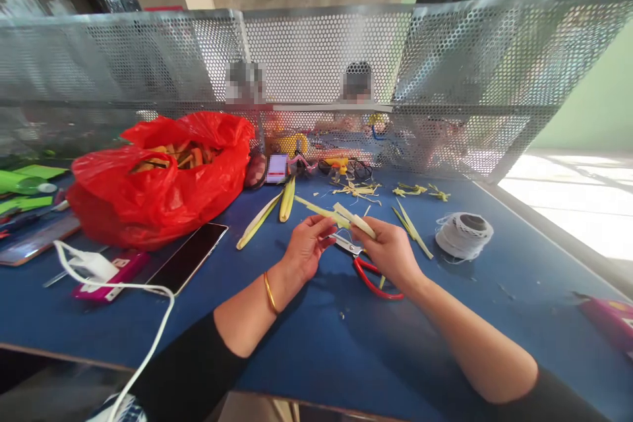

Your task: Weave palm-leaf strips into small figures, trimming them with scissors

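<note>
My left hand, with a gold bangle at the wrist, is closed, its thumb and fingers pinching a pale green leaf strip that points up and left. In my right hand is a folded whitish leaf strip, gripped between thumb and fingers. The two strips meet or overlap between the hands; whether they are joined I cannot tell. Below them, red-handled scissors lie on the blue table, their blades partly hidden by my hands. Longer leaf pieces rest farther off, left of the strips.
A red plastic bag full of yellowish-brown pieces stands at the left, near a dark phone and a white cable. On the right sits a spool of white thread. Behind a perforated metal screen are other people.
</note>
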Motion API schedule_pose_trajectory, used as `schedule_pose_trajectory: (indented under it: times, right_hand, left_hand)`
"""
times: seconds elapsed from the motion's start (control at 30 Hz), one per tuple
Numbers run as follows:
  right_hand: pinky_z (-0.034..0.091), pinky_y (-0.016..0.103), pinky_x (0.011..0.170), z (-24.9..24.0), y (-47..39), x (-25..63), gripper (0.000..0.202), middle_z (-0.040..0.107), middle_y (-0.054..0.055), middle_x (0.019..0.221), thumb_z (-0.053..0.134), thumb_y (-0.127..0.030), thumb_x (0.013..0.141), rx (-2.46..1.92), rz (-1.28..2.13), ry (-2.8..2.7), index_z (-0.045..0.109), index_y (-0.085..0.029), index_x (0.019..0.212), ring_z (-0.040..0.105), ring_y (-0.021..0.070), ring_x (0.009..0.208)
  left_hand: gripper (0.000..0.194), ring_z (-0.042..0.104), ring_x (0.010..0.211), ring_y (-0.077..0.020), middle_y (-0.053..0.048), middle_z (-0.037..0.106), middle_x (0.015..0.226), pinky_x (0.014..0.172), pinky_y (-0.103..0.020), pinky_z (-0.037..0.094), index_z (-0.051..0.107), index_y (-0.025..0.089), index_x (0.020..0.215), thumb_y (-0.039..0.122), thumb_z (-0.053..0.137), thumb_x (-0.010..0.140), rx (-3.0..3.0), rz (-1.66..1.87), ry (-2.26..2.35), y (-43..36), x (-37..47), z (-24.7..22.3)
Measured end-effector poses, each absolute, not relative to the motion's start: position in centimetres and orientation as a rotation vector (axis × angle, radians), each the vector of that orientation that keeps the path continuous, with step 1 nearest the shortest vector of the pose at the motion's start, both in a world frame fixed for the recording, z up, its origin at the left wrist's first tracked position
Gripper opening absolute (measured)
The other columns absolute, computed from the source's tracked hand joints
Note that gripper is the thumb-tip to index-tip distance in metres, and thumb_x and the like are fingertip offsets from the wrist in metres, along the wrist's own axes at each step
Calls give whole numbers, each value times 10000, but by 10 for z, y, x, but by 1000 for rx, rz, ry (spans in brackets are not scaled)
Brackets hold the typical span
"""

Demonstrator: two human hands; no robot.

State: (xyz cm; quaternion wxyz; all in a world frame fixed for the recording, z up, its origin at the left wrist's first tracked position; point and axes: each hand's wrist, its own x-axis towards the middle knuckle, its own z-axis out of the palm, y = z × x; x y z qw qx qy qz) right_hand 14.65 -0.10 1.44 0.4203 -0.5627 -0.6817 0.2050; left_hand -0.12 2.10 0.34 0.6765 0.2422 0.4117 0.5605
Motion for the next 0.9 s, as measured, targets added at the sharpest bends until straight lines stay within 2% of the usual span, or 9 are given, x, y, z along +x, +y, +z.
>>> schedule_pose_trajectory:
  times: [0.07,0.13,0.17,0.27,0.4,0.57,0.77,0.83,0.9]
  right_hand:
    - [323,273,553,19,2,153,295,590,8,573,513,-446,784,-1419,469,-1678,589,-208,627,480,156,564]
    - [330,273,564,23,5,159,296,615,15,588,514,-438,776,-1436,469,-1673,603,-203,620,501,159,582]
    - [328,272,562,23,7,161,293,607,12,571,522,-430,766,-1447,497,-1689,603,-201,603,499,157,578]
    - [350,270,574,23,11,165,250,594,2,540,560,-387,722,-1419,735,-1746,622,-192,579,494,146,562]
    - [398,284,636,19,12,163,192,633,8,577,602,-351,671,-1327,1015,-1732,651,-182,593,518,149,585]
    - [392,279,640,21,11,162,185,633,5,590,606,-348,661,-1310,1061,-1749,664,-178,619,522,149,600]
    - [353,264,599,27,7,161,200,584,-9,581,578,-366,696,-1389,952,-1840,618,-183,626,480,139,586]
    - [331,254,580,27,6,162,203,553,-22,566,574,-355,710,-1396,913,-1911,598,-185,602,461,130,582]
    - [316,250,570,26,6,163,217,529,-31,557,562,-349,729,-1400,894,-1983,608,-182,598,439,122,576]
  left_hand:
    - [151,602,577,-108,-20,682,699,515,-213,461,624,158,682,226,756,708,810,1263,1011,19,-2,1]
    - [187,588,570,-119,-5,652,618,538,-227,458,617,171,643,285,703,764,1191,1376,1130,17,-5,-1]
    - [178,585,579,-126,4,643,603,575,-242,468,623,181,651,290,691,774,1428,1455,1162,17,-7,-1]
    - [131,647,797,-180,-48,721,796,782,-318,493,662,194,763,279,608,847,2066,1677,1149,18,-14,-1]
    - [300,652,825,-201,-77,728,818,810,-333,479,670,183,803,317,449,955,2490,1327,1090,23,-21,1]
    - [298,649,911,-201,-72,725,936,804,-299,463,667,186,933,328,408,967,2480,866,1016,22,-21,6]
    - [245,624,794,-187,-29,650,755,775,-301,443,585,189,738,300,451,910,2236,699,1058,19,-21,9]
    - [158,626,729,-168,-14,645,756,731,-289,455,605,180,820,275,490,871,2014,650,1013,21,-19,4]
    - [184,612,653,-148,-19,653,794,661,-274,465,625,157,961,224,514,831,1805,583,932,22,-16,0]
